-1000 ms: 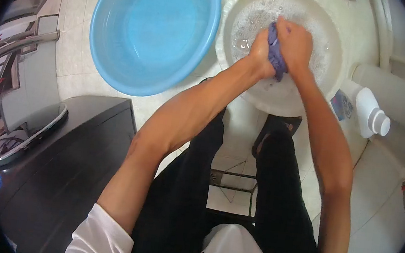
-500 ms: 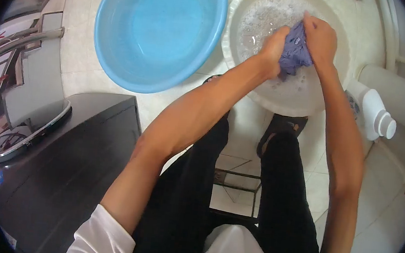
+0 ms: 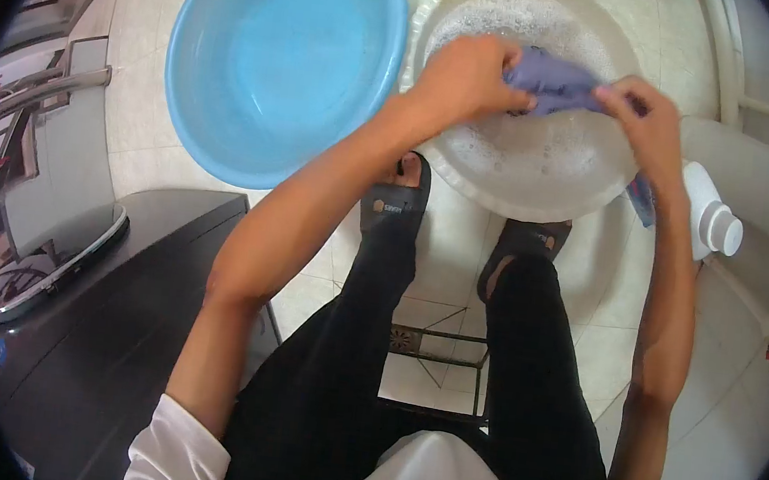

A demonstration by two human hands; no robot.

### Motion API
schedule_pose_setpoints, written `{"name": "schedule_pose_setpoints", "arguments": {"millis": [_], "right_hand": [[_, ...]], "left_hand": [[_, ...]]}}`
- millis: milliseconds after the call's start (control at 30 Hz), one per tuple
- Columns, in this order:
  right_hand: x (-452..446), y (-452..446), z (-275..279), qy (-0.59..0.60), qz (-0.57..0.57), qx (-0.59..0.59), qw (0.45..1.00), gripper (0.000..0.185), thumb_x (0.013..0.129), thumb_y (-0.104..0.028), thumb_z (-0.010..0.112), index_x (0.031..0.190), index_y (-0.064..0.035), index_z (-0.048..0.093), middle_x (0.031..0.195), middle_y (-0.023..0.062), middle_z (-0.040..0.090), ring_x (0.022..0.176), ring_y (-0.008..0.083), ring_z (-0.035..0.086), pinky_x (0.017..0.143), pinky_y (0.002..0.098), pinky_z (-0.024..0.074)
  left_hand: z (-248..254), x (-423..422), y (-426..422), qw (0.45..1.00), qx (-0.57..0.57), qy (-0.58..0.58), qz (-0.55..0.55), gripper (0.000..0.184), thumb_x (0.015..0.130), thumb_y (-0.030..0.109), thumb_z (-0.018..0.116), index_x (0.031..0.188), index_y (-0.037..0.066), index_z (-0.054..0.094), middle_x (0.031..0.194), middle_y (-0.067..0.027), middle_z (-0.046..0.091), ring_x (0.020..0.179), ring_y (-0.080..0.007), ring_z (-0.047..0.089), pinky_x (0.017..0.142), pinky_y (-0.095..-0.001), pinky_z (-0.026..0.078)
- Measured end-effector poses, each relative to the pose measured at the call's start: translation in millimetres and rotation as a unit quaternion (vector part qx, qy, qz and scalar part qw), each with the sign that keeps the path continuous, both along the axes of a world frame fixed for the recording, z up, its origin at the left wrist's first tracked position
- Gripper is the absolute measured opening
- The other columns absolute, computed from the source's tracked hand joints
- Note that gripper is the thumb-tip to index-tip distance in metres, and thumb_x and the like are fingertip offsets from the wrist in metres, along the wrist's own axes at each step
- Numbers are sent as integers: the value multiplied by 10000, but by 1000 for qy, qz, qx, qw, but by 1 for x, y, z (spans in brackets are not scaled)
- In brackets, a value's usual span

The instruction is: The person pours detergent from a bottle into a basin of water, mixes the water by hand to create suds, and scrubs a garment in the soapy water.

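Note:
A wet-looking purple cloth (image 3: 556,78) is stretched between my two hands above the white basin (image 3: 453,170). My left hand (image 3: 477,76) grips its left end, thumb toward me. At the right end, my right hand (image 3: 645,122) pinches the cloth between thumb and fingers. Suds and cloudy water (image 3: 530,152) fill the basin beneath. The cloth's exact kind is unclear, since it is folded and slightly blurred.
Left of the white basin stands a blue basin (image 3: 281,60). A white bottle (image 3: 711,213) is by the right side, near pipes (image 3: 722,60). A dark cabinet-like surface (image 3: 112,333) lies at the lower left; my slippered feet (image 3: 395,204) are below the basins.
My hands have moved apart, spreading the bunched cloth sideways. My left hand shifted left and my right hand shifted right and lower. The view has shifted slightly.

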State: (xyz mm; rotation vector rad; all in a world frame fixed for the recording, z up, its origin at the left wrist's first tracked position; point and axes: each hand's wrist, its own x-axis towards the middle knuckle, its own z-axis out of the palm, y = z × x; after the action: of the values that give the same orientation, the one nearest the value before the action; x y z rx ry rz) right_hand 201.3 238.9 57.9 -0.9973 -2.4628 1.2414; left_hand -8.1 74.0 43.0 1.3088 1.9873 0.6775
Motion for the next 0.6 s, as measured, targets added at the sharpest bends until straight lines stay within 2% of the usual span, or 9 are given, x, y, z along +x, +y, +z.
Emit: {"name": "schedule_pose_setpoints", "arguments": {"millis": [67, 133, 233, 267, 300, 333, 400, 467, 600], "right_hand": [[9, -10, -13, -21, 38, -28, 999, 175, 836, -183, 770, 820, -32, 683, 733, 23, 613, 699, 127, 550, 690, 275, 456], [16, -18, -19, -108, 144, -30, 983, 181, 761, -100, 804, 866, -26, 676, 850, 82, 642, 808, 229, 613, 771, 333, 491], [13, -34, -23, -75, 171, 35, 982, 244, 722, -62, 801, 922, -24, 666, 980, 127, 647, 941, 322, 611, 859, 399, 493], [11, -37, -29, -55, 180, 40, 981, 327, 747, -52, 767, 1056, -56, 662, 1128, 125, 634, 1088, 337, 582, 931, 394, 473], [5, -44, -35, -55, 179, 41, 982, 327, 747, -52, 767, 1056, -56, 662, 1128, 125, 634, 1088, 337, 582, 931, 394, 473], [-4, -54, -41, -25, 190, 112, 975, 407, 775, -51, 737, 1165, -62, 621, 1221, 135, 596, 1152, 343, 556, 972, 396, 457], [-17, -65, -60, 6, 199, 183, 963, 488, 803, -50, 708, 1273, -69, 579, 1315, 144, 559, 1216, 349, 531, 1013, 398, 441], [-27, -67, -85, -12, 222, 275, 935, 640, 844, -86, 671, 1434, -52, 426, 1447, 158, 455, 1319, 361, 457, 1084, 436, 392], [-34, -61, -109, -43, 213, 316, 923, 677, 861, -119, 654, 1469, -34, 371, 1461, 169, 438, 1324, 359, 456, 1101, 466, 374]], "left_hand": [[-16, 10, -13, 997, -47, 29, -47, 396, 685, 335, 844, 911, 52, 685, 857, -149, 673, 823, -313, 661, 750, -401, 515], [-22, 22, -23, 989, -98, 57, -94, 386, 687, 331, 842, 907, 54, 688, 880, -143, 668, 873, -315, 661, 771, -402, 519], [-23, 38, -27, 992, -15, 113, -51, 385, 730, 317, 813, 960, 42, 674, 1036, -171, 634, 1048, -346, 600, 869, -422, 509], [-21, 42, -26, 986, 4, 158, -42, 454, 764, 313, 784, 1086, 31, 632, 1171, -201, 575, 1135, -379, 544, 928, -481, 473], [-20, 46, -23, 978, 23, 204, -33, 530, 798, 309, 754, 1212, 21, 589, 1306, -231, 516, 1222, -412, 488, 986, -541, 437], [-30, 50, -22, 978, 24, 204, -34, 530, 798, 309, 754, 1212, 21, 589, 1306, -231, 516, 1222, -412, 488, 986, -541, 437], [-57, 56, -23, 954, 0, 298, -4, 718, 863, 344, 667, 1436, 14, 386, 1440, -273, 393, 1321, -460, 393, 1020, -674, 335], [-83, 60, -20, 953, -12, 303, -6, 746, 881, 369, 632, 1471, 20, 336, 1468, -274, 366, 1345, -465, 370, 1020, -704, 306], [-102, 48, -8, 969, -51, 241, -32, 738, 919, 433, 537, 1503, 45, 308, 1537, -258, 300, 1401, -458, 322, 1045, -699, 291]]}}
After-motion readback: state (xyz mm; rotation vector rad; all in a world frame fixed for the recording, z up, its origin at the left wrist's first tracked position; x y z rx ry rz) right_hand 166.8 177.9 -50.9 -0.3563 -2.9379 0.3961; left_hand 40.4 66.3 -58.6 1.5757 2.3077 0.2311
